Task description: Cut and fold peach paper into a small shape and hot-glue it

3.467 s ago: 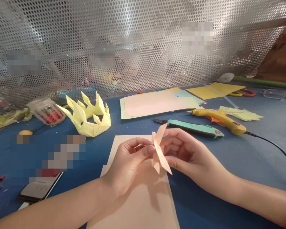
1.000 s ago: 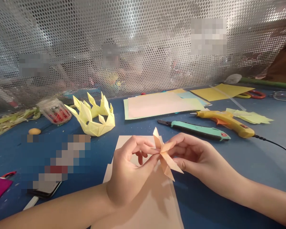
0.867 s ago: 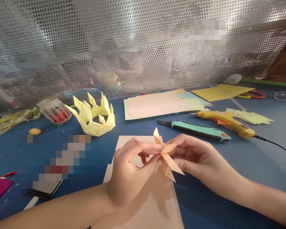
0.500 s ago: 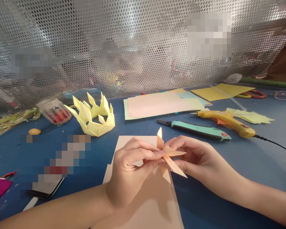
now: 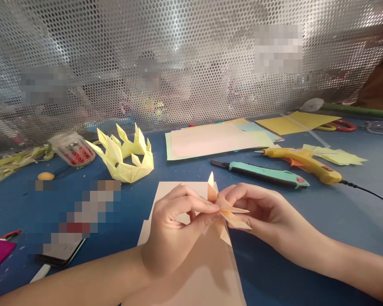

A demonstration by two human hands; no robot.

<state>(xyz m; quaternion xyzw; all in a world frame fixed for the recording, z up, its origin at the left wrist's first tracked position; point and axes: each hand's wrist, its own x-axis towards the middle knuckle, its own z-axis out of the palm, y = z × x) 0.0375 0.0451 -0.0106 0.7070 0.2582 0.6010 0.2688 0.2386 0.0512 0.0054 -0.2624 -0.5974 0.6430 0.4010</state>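
A folded piece of peach paper [image 5: 230, 207] with several pointed flaps is held up in front of me. My left hand [image 5: 178, 225] pinches it between thumb and fingers at its left side. On the other side, my right hand [image 5: 263, 212] has its thumb and index finger against the flaps; its other fingers curl behind. One flap sticks up between the two hands, and another hangs below. Sheets of peach paper [image 5: 191, 276] lie on the table beneath my left hand. Beyond them stands a crown-shaped ring of folded yellow paper [image 5: 132, 168].
On the blue table [image 5: 347, 221] lie a green utility knife [image 5: 264, 172], a yellow glue gun [image 5: 306, 163] with a cord and a stack of coloured paper [image 5: 210, 138]. At left are a clear jar [image 5: 75, 148] and a phone [image 5: 64, 253]. Perforated metal [image 5: 191, 63] closes off the back.
The pointed flaps on the right have shifted: their tips are closer together, the upper one lower. The upright flap has tilted slightly left. Both hands stay in nearly the same place.
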